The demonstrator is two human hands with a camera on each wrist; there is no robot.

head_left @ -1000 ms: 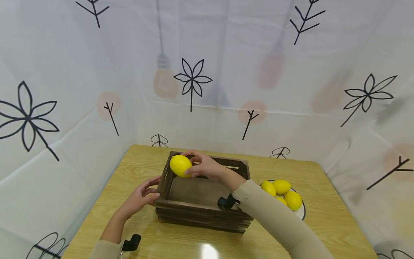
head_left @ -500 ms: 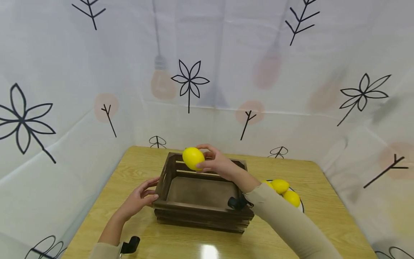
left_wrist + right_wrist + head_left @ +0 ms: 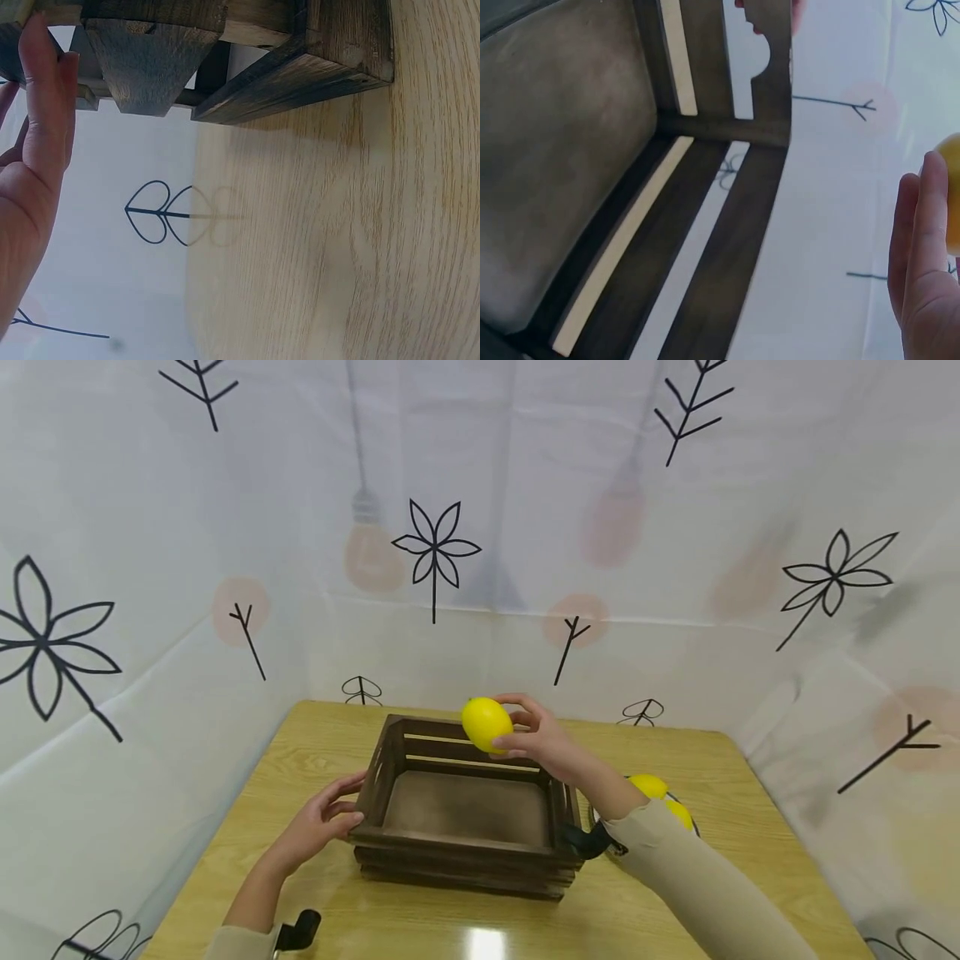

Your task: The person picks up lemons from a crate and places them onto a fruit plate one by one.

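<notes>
My right hand (image 3: 545, 741) holds a yellow lemon (image 3: 486, 724) between thumb and fingers, above the back wall of a dark brown wooden crate (image 3: 465, 852). The crate's bare floor shows below. In the right wrist view the lemon (image 3: 952, 196) is cut off by the frame edge, beside my upright fingers (image 3: 932, 217). My left hand (image 3: 318, 821) rests on the crate's left side, thumb near the front corner. From the left wrist view, its fingers (image 3: 43, 90) lie straight along the slatted wood (image 3: 150, 64).
Right of the crate, partly behind my right arm, stands a white plate with a dark rim (image 3: 697, 829), bearing several lemons (image 3: 648, 786). The wooden table (image 3: 420, 927) meets a patterned white cloth (image 3: 495, 652) behind and at both sides.
My right hand has carried the lemon rightward from the crate's back left corner along its back wall. The forearm now covers more of the plate. My left hand stays on the crate.
</notes>
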